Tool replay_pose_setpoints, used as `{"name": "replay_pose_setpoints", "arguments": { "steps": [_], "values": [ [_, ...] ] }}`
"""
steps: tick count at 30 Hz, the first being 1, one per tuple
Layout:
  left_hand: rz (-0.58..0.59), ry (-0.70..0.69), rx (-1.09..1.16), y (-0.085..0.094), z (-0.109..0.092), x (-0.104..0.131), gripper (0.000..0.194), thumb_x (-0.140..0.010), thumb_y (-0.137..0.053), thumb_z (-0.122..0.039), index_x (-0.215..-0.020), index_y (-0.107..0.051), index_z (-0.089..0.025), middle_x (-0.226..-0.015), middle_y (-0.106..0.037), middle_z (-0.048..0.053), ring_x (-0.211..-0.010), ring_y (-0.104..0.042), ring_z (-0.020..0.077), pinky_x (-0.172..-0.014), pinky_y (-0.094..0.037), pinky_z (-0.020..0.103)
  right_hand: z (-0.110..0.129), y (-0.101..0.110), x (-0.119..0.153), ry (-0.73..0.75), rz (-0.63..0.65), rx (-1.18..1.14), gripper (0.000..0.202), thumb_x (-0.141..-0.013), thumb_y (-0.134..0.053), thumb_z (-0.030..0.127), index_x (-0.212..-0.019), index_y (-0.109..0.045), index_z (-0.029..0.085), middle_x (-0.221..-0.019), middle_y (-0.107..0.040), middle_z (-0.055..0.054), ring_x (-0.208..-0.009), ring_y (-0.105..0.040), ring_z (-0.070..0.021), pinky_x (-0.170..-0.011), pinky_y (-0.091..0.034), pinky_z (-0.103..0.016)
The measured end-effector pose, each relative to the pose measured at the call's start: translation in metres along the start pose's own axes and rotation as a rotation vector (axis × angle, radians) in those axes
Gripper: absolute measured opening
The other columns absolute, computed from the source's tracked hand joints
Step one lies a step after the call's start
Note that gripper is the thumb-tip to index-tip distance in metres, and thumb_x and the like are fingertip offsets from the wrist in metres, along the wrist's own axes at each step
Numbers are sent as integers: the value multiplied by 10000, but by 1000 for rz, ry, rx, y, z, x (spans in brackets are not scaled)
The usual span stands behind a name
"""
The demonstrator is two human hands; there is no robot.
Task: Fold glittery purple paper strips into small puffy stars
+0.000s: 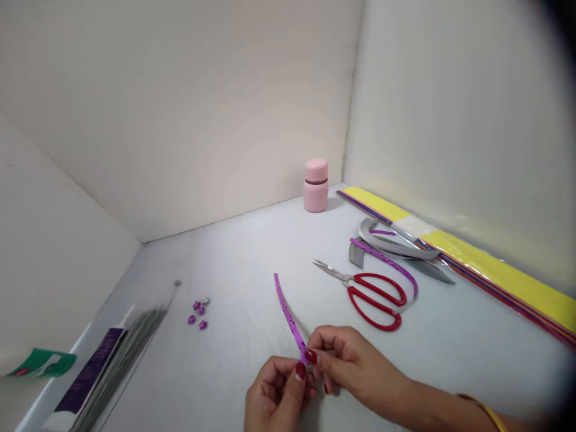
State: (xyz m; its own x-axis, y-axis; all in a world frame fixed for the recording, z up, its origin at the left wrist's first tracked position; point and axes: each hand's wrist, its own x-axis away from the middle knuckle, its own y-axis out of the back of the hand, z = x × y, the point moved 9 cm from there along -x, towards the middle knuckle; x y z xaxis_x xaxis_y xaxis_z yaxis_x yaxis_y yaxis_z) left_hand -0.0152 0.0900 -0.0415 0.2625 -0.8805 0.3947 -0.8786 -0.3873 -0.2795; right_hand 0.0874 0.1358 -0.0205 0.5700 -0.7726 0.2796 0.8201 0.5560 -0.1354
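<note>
A narrow purple paper strip with dark specks rises in a slight curve from between my hands. My left hand pinches its near end between thumb and fingers. From the right, my right hand grips the same end, its thumb close to the left thumb. The exact fold of the paper there is hidden by the fingertips. Several small purple paper stars lie on the table to the left. Red-handled scissors rest partly open beyond my right hand.
Behind the scissors lie another purple strip and grey strips. A pack of coloured paper runs along the right wall. A pink flask stands at the back. Thin wires and a purple tube lie at left.
</note>
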Motion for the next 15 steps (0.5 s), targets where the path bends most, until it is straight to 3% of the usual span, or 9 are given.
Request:
{"name": "replay_pose_setpoints", "arguments": {
  "steps": [6,12,15],
  "values": [
    [72,-18,-64,-2,-6,-3,359,-511,-807,-459,-589,-689,-129,-467,-612,11,-441,-480,71,-459,-360,164,15,-3,6,116,27,292,157,-818,-508,244,-690,-532,156,-561,-487,30,-518,-456,-101,-504,-366,-206],
    [19,-38,-54,4,-6,-2,343,-513,-804,-463,-589,-707,-143,-501,-632,27,-472,-517,96,-496,-398,191,10,-7,6,103,68,184,165,-836,-504,291,-750,-538,155,-636,-532,9,-534,-474,-99,-523,-401,-207],
    [25,-12,-39,3,-3,-2,350,-529,-789,-483,-623,-715,-154,-529,-626,20,-477,-503,90,-487,-392,185,13,-6,7,134,65,246,148,-828,-519,261,-726,-552,159,-602,-524,21,-533,-460,-97,-516,-375,-199]
  ]
}}
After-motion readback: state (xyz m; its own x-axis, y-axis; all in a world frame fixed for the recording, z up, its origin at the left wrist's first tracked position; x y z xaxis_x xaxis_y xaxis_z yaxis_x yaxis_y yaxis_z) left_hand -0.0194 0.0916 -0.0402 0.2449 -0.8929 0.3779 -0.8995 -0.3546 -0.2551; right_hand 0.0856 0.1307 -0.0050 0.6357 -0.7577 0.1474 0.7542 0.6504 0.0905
